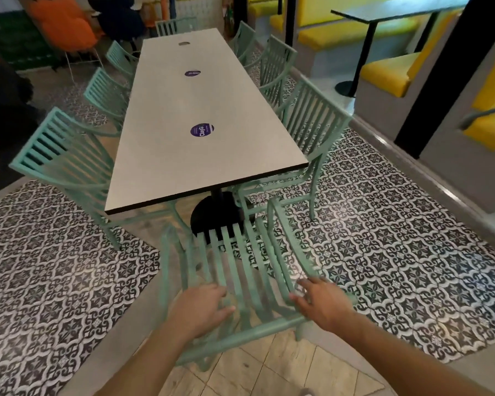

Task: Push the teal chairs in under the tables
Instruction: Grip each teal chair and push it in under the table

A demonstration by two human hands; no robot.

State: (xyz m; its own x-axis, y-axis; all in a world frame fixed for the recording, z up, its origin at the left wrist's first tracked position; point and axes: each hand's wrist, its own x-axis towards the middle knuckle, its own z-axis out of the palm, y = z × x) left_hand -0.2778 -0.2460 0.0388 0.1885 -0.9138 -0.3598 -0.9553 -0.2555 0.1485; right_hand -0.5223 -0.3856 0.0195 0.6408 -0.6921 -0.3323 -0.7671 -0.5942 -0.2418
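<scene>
Under my hands stands the teal chair (240, 281), at the near end of the long white table (183, 115), its seat not yet beneath the top. My left hand (203, 305) curls over the backrest slats; my right hand (323, 302) lies on the top rail, fingers spread. Beyond them, more teal chairs (306, 130) line both table sides. Patterned floor tiles (397, 252) spread right of my right hand, yellow benches (383, 72) farther off.

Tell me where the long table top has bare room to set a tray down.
The table is bare between its near edge and the nearest purple sticker, and between the stickers farther up. Both long sides are crowded by teal chairs.
</scene>
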